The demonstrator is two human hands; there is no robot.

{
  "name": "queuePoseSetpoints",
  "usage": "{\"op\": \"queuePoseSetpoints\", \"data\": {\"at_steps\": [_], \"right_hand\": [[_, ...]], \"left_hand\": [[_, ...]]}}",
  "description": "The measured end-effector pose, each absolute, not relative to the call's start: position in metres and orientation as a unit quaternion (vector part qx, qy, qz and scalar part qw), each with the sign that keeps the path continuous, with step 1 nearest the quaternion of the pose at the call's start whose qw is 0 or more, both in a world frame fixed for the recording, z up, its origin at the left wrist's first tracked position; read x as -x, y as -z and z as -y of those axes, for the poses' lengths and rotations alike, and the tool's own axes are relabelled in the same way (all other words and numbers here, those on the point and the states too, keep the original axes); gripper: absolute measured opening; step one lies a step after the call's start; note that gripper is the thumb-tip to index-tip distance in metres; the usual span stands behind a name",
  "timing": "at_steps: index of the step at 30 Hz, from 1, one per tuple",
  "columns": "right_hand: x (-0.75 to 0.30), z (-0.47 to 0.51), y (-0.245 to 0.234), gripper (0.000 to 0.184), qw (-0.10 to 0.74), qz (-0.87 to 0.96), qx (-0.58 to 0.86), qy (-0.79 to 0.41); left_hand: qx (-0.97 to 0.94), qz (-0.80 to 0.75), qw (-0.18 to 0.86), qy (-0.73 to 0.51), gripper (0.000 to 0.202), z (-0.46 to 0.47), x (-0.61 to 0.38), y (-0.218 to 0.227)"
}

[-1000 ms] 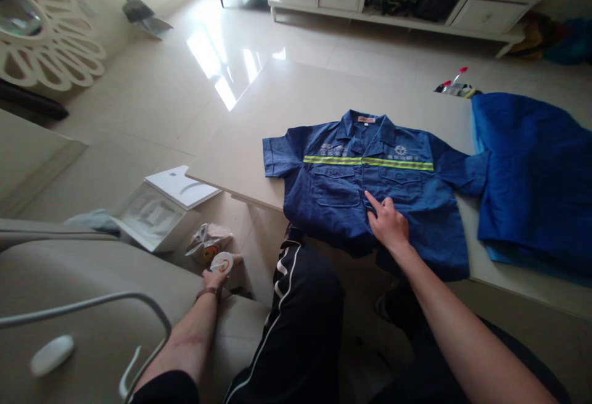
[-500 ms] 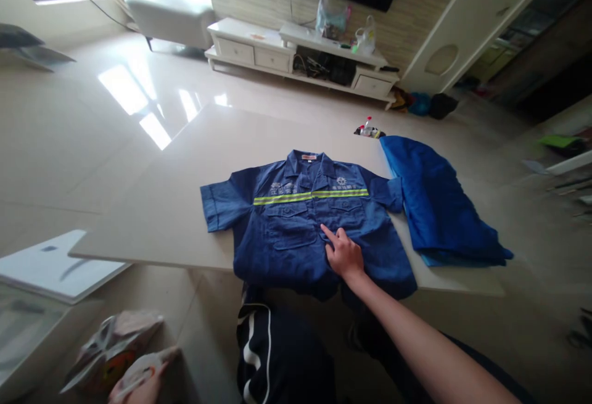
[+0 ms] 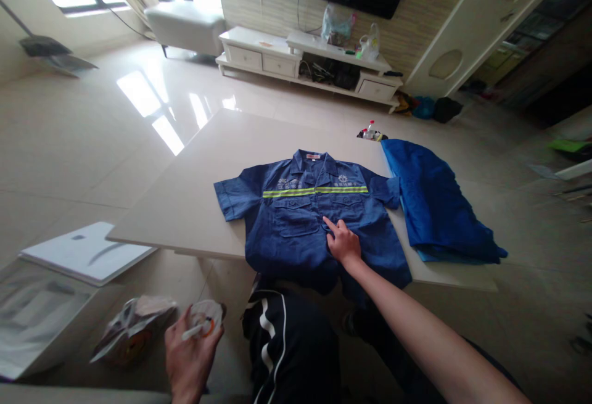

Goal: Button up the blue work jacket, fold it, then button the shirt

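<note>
A blue short-sleeved work shirt [image 3: 300, 243] lies front up on the table, collar away from me, with a yellow-and-grey stripe across the chest. My right hand [image 3: 345, 242] is over its button line, index finger stretched out at the placket and the other fingers curled. Nothing shows in that hand. Low on the left, my left hand [image 3: 189, 354] is closed around a round cup [image 3: 206, 317] with a pale top and a white straw-like stick. Bright blue folded cloth [image 3: 444, 206] rests right of the shirt, touching its sleeve.
The pale table [image 3: 185, 197] extends beyond the shirt. Left of my knee are a plastic bag [image 3: 134, 330] and a white flat box [image 3: 87, 250]. Red-capped bottles [image 3: 370, 129] show past the table's far edge. A white TV cabinet [image 3: 277, 61] stands by the wall.
My left hand has come up and inward with the cup, now more fully in view. My right hand stays at the shirt front. The view has shifted slightly.
</note>
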State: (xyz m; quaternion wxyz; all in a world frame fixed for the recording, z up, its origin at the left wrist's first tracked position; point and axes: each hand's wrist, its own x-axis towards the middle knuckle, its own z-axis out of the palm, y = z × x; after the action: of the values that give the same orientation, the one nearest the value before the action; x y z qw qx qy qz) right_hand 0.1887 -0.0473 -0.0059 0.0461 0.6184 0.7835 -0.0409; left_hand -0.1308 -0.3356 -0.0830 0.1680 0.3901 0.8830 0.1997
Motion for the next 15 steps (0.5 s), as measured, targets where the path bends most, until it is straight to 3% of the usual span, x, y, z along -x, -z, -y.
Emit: {"op": "queuePoseSetpoints", "data": {"at_steps": [8,12,15], "right_hand": [[-0.189,0.049,0.006,0.058,0.049,-0.779,-0.624,0.033],[-0.190,0.049,0.007,0.056,0.042,-0.782,-0.621,0.027],[-0.191,0.049,0.007,0.056,0.036,-0.783,-0.620,0.025]], "left_hand": [[-0.546,-0.752,0.217,-0.298,0.081,0.326,0.071,-0.092],[-0.657,-0.684,0.157,-0.274,0.091,0.318,0.067,-0.158],[-0.713,-0.636,0.096,-0.278,0.082,0.314,0.060,-0.187]]}}
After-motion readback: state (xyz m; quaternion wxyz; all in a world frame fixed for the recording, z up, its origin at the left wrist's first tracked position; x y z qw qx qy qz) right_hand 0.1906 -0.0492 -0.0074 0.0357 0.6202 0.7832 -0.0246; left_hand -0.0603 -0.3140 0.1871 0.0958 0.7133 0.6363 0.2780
